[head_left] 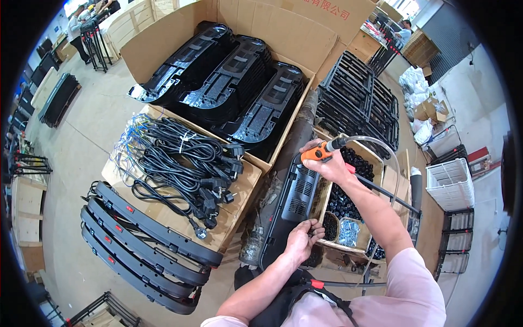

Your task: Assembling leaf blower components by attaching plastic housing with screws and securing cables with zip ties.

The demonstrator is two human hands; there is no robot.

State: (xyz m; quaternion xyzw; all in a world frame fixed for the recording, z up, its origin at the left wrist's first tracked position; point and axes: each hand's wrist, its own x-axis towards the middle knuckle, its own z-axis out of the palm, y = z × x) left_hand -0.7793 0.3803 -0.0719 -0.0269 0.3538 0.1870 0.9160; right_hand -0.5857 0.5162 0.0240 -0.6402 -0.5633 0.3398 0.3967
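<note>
The right hand [330, 166] is closed around the orange grip of a pneumatic screwdriver [322, 150], whose dark nose points toward one o'clock and trails a clear curved air hose [376, 143]. The tool hovers over the upper end of a long black ribbed plastic panel [291, 204] that lies along the twelve-to-six line in front of the person. The left hand [300, 240] rests at the panel's lower end, at about six o'clock from the tool, fingers curled and pinching something small; what it pinches is too small to tell.

At three o'clock from the left hand, just beside it, sits a small cardboard tray of shiny metal screws [349, 232], with a tray of dark round pieces [330, 226] between hand and screws. Above these, a larger open box of black plastic knobs [348, 182] lies under the right forearm.

At nine o'clock from the panel, a flat cardboard sheet [242, 204] carries a heap of black power cords with plugs [185, 163]. Below it, toward eight o'clock, long curved black strips with red switches [141, 245] are stacked. At eleven o'clock, a big open cardboard carton [180, 32] holds stacked glossy black moulded housings [234, 87]. At one o'clock stand stacked black grille frames [359, 98].
</note>
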